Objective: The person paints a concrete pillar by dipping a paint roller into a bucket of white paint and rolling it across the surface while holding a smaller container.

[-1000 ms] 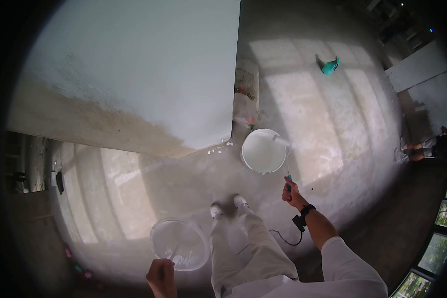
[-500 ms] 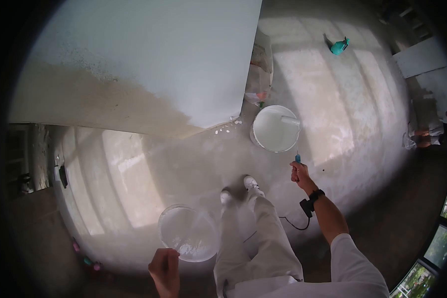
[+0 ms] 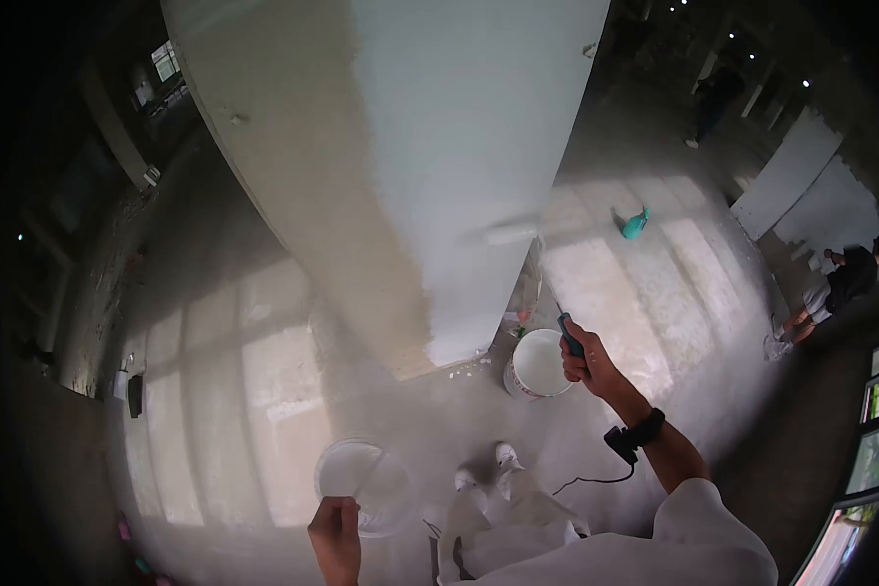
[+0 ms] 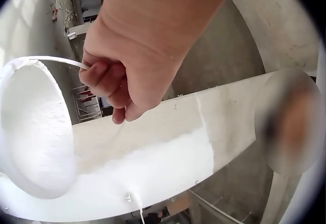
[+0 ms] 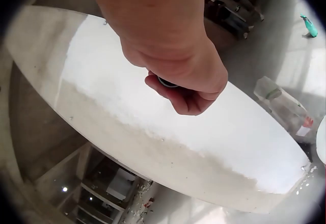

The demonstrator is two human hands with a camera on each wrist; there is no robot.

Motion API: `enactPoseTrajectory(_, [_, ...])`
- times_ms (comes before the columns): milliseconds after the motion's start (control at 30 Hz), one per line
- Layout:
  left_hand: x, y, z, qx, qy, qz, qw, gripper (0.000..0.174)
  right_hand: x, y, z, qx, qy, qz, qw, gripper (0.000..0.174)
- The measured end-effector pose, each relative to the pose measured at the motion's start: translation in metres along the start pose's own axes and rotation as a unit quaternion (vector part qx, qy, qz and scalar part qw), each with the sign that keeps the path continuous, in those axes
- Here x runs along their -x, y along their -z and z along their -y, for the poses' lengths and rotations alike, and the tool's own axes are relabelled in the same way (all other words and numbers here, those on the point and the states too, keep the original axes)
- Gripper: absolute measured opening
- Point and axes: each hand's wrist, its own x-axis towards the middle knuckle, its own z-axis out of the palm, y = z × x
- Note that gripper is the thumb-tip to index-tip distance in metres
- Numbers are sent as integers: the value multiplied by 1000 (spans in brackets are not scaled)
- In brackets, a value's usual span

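Note:
My left hand (image 3: 335,537) grips the thin handle (image 4: 56,59) of a white bucket (image 4: 38,132), which hangs from it; its inside is coated white. In the head view this bucket (image 3: 324,481) is low at the left. My right hand (image 3: 596,363) holds a paint roller by its dark teal grip (image 3: 569,334). The roller's white sleeve (image 3: 511,234) overlaps the white-painted part of a broad pillar (image 3: 449,146), near its right edge. In the right wrist view my hand (image 5: 178,86) hides nearly all of the roller.
A second white bucket (image 3: 532,376) stands on the floor by the pillar's foot, beside a clear plastic bag (image 5: 285,107). A green spray bottle (image 3: 636,224) is farther back. Another person (image 3: 850,278) is at the right. White chips (image 5: 305,178) lie near the pillar's corner.
My right hand has raised the roller from the floor bucket up to the pillar. The head view has tilted up, showing more of the pillar. My left hand keeps hold of its bucket.

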Motion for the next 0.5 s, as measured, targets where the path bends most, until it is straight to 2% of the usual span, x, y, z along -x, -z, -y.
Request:
enactPoseTrajectory(167, [16, 29, 27, 21, -46, -52, 997, 25, 3, -55, 49, -14, 38, 36, 999, 49])
enactPoseTrajectory(200, [27, 40, 12, -6, -75, -40, 996, 25, 2, -60, 56, -12, 43, 36, 998, 48])
enactPoseTrajectory(300, [35, 53, 20, -18, -60, -67, 996, 28, 8, -73, 68, 10, 61, 41, 997, 51])
enactPoseTrajectory(333, [36, 54, 23, -7, -83, -84, 993, 28, 11, -76, 74, 17, 68, 41, 997, 51])
enactPoseTrajectory(433, [37, 61, 29, 17, -55, -80, 995, 28, 22, -85, 96, 49, 84, 36, 995, 51])
enactPoseTrajectory(500, [35, 55, 31, 84, -87, -91, 988, 29, 30, -92, 111, 47, 78, 25, 996, 51])
